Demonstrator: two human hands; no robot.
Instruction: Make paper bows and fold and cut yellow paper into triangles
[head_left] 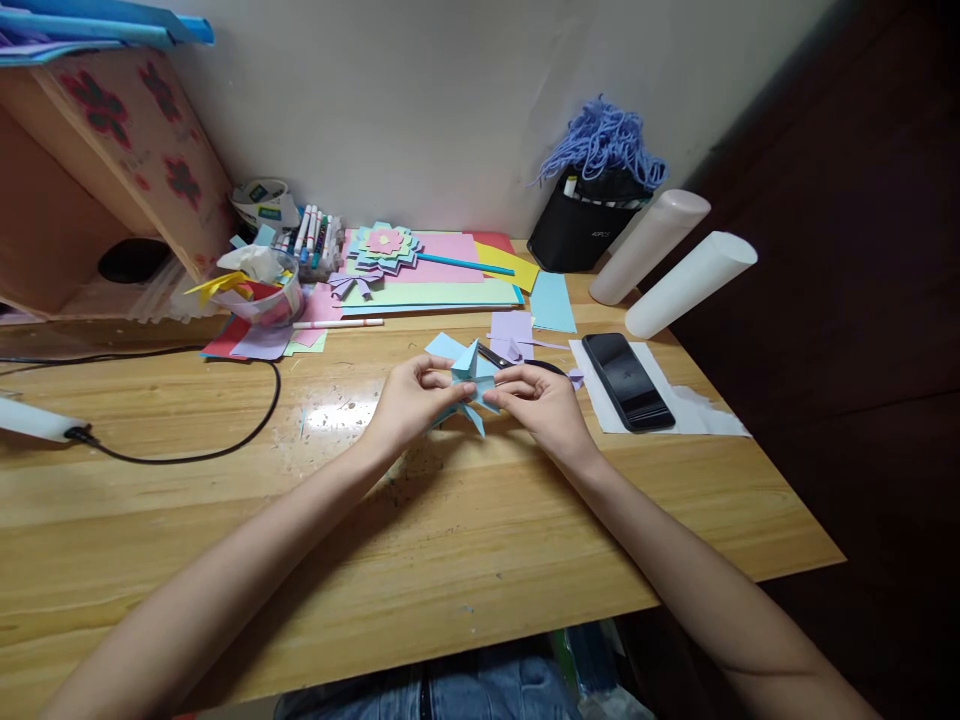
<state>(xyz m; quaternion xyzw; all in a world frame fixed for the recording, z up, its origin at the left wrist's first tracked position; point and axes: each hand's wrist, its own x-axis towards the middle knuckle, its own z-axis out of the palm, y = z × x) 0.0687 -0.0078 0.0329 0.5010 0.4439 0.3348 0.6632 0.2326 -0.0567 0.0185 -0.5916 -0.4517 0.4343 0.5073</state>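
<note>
Between my two hands, just above the table, is a light blue folded paper shape [466, 364] with several pointed flaps. My left hand [411, 402] pinches its left side, thumb laid across the front. On the right edge of the same paper, the thumb and fingertips of my right hand [546, 404] are closed. Partly hidden behind my hands are dark-handled scissors [491, 354] and a sheet of light blue paper [444, 345]. A lilac paper piece [511, 330] lies just beyond, with small lilac scraps around it.
A black phone [628, 382] rests on white paper at right, near two white rolls [691, 284]. Along the wall are a layered paper flower [384, 246], coloured sheets, markers [311, 235], a scrap tub [262, 300] and a black pouch [581, 228] topped with blue yarn. A cable [277, 400] curves at left.
</note>
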